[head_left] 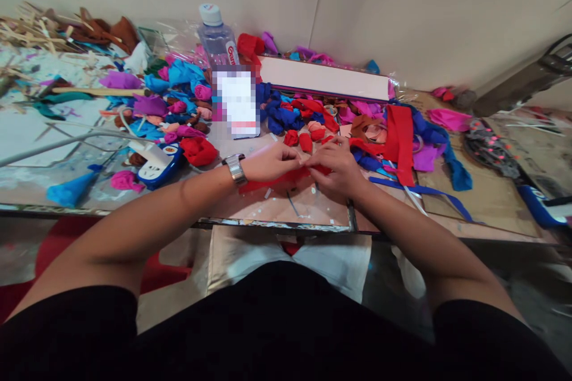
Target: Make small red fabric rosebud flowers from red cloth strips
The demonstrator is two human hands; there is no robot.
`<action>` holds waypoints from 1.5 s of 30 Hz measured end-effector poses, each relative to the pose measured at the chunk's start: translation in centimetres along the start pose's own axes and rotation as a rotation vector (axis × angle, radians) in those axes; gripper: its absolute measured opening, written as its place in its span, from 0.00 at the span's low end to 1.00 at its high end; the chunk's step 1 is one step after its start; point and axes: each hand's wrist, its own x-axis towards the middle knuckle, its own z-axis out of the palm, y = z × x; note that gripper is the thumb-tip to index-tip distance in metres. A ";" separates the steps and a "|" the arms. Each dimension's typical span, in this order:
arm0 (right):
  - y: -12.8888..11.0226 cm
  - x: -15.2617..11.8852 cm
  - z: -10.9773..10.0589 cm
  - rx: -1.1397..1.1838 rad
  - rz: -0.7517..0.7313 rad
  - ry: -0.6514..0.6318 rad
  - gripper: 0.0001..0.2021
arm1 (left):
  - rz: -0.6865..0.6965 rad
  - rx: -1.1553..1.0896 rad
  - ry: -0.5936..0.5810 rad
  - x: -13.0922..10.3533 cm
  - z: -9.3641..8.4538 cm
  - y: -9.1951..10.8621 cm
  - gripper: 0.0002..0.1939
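Note:
My left hand (273, 163), with a metal watch on its wrist, and my right hand (334, 165) meet above the front middle of the table. The fingers of both pinch a strip of red crepe paper (264, 182), which extends beneath my left hand toward the watch. Just beyond my fingertips lie small rolled red pieces (305, 142) and a peach one (316, 130). A wide red strip (400, 144) hangs over crumpled paper on the right.
Crumpled colored paper covers the table (232, 208). A bottle (217, 41) stands behind a phone (241, 104). A blue-and-white power socket (159, 168) with a cable is at left; a long white box (324, 77) lies at the back.

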 end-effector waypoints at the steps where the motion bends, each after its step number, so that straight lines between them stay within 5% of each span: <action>1: 0.0 0.0 0.0 -0.001 -0.004 0.005 0.08 | -0.003 -0.001 0.004 0.0 0.0 0.0 0.22; 16: 0.0 0.0 0.0 0.012 -0.028 0.027 0.07 | 0.002 -0.052 -0.037 0.1 0.1 -0.8 0.11; 23: 0.2 -0.1 0.0 -0.010 -0.069 0.032 0.06 | 0.014 -0.032 -0.020 0.1 0.1 -0.7 0.18; 45: -0.2 0.0 0.1 -0.093 0.028 0.008 0.05 | 0.097 0.189 0.123 -0.3 0.9 -0.1 0.16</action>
